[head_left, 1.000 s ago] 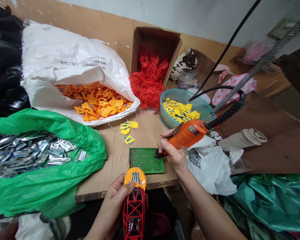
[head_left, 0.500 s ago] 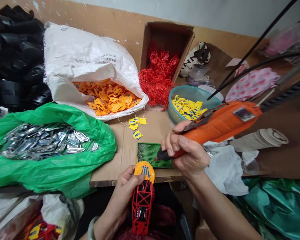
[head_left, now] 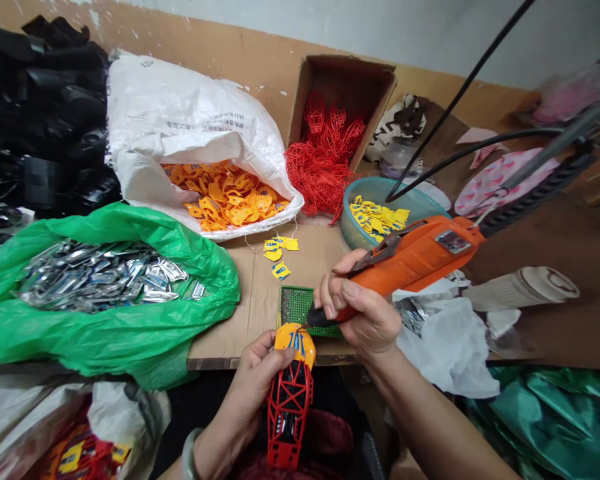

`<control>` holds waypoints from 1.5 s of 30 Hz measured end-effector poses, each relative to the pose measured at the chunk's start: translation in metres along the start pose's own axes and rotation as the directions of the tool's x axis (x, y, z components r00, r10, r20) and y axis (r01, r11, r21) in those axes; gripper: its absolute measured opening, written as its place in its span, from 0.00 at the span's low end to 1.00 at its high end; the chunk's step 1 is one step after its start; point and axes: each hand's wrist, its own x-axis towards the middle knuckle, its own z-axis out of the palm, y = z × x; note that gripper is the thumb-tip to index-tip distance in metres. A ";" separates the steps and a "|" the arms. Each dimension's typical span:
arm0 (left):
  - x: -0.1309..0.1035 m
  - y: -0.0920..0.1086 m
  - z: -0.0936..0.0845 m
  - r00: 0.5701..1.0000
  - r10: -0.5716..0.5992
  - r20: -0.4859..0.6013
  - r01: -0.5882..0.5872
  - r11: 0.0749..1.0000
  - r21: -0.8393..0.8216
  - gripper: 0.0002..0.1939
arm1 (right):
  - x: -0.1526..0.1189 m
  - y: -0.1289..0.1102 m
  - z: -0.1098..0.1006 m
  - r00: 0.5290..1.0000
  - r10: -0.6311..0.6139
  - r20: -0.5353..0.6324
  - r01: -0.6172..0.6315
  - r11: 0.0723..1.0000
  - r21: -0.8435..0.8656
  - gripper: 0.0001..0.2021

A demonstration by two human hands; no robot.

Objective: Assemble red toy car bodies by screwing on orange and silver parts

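My left hand (head_left: 260,377) grips a toy car body, its thumb on the orange front piece (head_left: 296,341) with blue markings. Behind that piece runs a red lattice frame (head_left: 289,410) with black and silver parts inside, pointing down toward my lap. My right hand (head_left: 363,313) is wrapped around an orange electric screwdriver (head_left: 410,257). The tool tilts down to the left, its tip at the upper right of the orange piece; I cannot tell whether it touches. Just beyond is a green tray (head_left: 300,305) of small screws, partly hidden by the right hand.
A green bag (head_left: 215,280) of silvery parts lies left. Behind it is a white sack (head_left: 180,100) of orange pieces, then a cardboard box (head_left: 391,87) with red frames. A teal bowl (head_left: 353,223) holds yellow pieces. Several yellow pieces (head_left: 281,270) lie on the table. Black cables hang right.
The screwdriver has moved left and its tip has come from over the green tray to the edge of the orange piece. The view has shifted slightly; the left hand keeps its grip.
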 end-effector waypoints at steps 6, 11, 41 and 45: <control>0.000 0.002 0.000 1.000 0.003 0.000 -0.003 1.000 -0.006 0.19 | -0.003 0.003 -0.004 0.999 -0.014 0.035 0.014 1.000 0.007 0.09; -0.001 0.000 0.000 1.000 0.024 0.000 -0.024 0.999 0.041 0.18 | -0.007 0.004 -0.007 0.995 -0.041 0.094 0.039 0.999 0.021 0.08; 0.002 -0.002 0.001 0.999 -0.024 -0.035 0.025 0.999 0.025 0.18 | 0.004 0.024 -0.084 0.967 -0.205 -0.150 0.151 0.938 -0.313 0.08; 0.004 -0.002 0.000 0.999 -0.032 -0.026 0.033 0.999 0.032 0.20 | 0.002 0.026 -0.087 0.968 -0.196 -0.157 0.137 0.936 -0.323 0.09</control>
